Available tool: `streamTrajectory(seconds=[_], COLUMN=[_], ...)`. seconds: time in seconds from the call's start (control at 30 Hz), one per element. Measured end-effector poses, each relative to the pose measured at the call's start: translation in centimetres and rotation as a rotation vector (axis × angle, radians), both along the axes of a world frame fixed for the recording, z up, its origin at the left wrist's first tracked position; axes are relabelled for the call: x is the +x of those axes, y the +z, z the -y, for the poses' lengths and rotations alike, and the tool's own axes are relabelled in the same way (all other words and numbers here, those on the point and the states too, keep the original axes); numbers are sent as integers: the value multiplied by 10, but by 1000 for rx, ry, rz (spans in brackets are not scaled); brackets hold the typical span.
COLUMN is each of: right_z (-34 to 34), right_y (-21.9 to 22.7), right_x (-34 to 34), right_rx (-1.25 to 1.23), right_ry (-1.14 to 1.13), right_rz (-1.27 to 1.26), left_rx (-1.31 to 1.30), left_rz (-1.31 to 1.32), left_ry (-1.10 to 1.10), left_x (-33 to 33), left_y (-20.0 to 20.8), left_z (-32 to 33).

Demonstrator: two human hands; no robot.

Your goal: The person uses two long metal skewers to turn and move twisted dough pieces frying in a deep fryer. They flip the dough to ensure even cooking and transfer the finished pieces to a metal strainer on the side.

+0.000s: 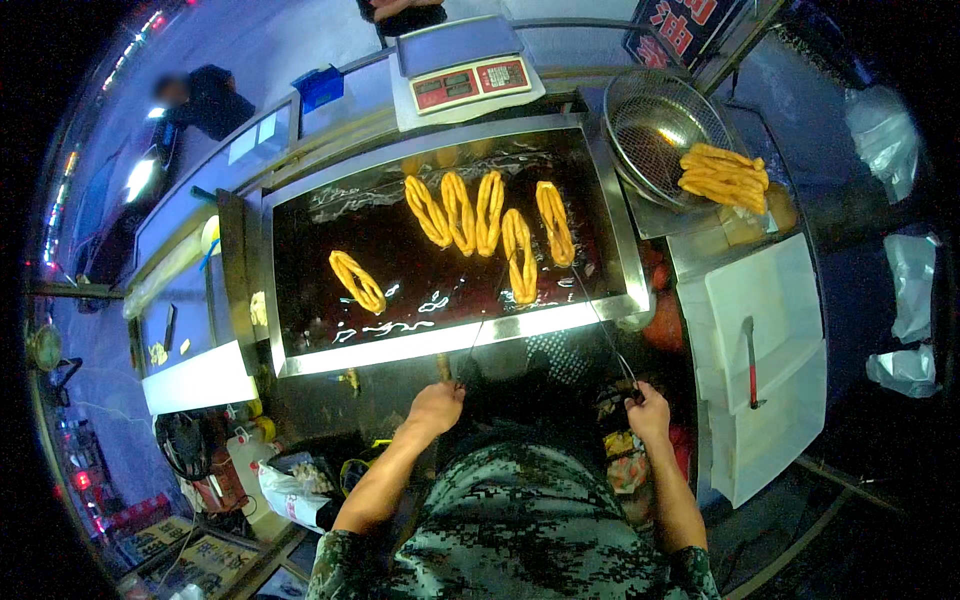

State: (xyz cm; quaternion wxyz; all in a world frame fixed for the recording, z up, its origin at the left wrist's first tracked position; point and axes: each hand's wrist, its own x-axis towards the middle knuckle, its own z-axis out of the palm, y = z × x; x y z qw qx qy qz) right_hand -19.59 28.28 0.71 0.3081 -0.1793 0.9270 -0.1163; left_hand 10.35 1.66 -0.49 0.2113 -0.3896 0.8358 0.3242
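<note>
Turning dough sticks (pixel 519 256) in the fryer (pixel 610 215), both hands (pixel 436 404) (pixel 648 408) closed on long chopsticks (pixel 600 322); finished ones fill the basket (pixel 640 120).

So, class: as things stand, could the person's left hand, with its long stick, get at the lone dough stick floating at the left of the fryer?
Probably yes. The left hand grips a long stick angled over the oil, and open oil surrounds the lone dough stick, with nothing between them.

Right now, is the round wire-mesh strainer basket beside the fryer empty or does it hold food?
It holds food: golden fried dough sticks lie piled across the round wire-mesh strainer basket's right rim.
</note>
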Motion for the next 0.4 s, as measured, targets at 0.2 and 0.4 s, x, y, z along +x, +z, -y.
streamTrajectory(seconds=[0.2,0.4], right_z=[-10,-11], right_y=[-4,-3], right_x=[3,8], right_rx=[-115,-87], right_ry=[21,18], right_rz=[-79,-50], left_rx=[1048,753], left_rz=[-254,-48], left_ry=[829,543], left_x=[-2,2], left_y=[13,-2], left_z=[11,13])
